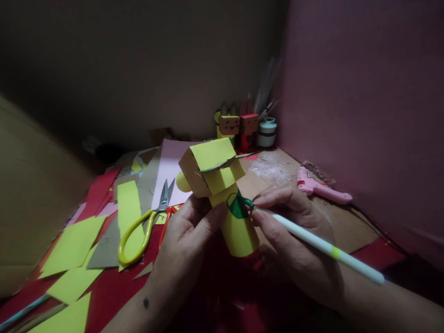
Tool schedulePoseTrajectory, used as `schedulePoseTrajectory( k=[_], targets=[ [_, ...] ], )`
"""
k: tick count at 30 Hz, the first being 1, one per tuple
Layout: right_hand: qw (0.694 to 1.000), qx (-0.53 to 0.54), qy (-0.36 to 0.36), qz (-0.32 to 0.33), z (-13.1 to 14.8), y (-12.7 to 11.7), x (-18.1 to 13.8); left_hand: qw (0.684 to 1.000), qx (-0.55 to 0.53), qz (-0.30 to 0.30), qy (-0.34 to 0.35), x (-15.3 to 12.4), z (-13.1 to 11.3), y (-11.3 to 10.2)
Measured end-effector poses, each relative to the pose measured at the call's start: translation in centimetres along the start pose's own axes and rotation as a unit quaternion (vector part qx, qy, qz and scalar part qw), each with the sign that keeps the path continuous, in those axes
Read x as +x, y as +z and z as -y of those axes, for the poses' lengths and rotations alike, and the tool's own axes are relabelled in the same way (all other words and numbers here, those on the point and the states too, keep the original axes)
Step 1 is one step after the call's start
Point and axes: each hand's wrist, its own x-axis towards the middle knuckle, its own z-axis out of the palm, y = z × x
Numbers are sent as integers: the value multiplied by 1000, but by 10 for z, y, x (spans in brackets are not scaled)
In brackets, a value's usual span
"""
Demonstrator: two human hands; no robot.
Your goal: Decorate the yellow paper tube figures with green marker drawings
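Observation:
My left hand [189, 233] grips a small yellow paper figure [240, 236] made of a tube body and a box-shaped head with cardboard sides. On the front of the tube is a green painted heart shape [238, 208], filled in on its right and lower part, outlined on its upper left. In my right hand [294, 217] is a white-handled paintbrush [322, 245] with a yellow band. Its green-coated tip touches the right side of the heart. Just left of my left hand lies a pair of scissors [149, 226] with one yellow and one red handle, blades apart.
Yellow paper pieces [74, 247] and red scraps cover the left side, near a pink sheet [173, 162]. Two finished-looking box-headed figures [248, 125] stand at the back beside a pale jar [267, 133]. A pink glue gun [322, 187] with a cord lies by the right wall.

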Motion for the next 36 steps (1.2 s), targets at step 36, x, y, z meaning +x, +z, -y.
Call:
schedulePoseTrajectory(
  k=[36],
  targets=[
    [997,39,61,31,-1,1,-2,1000,-3,3,-8,-1,1,0]
  ],
)
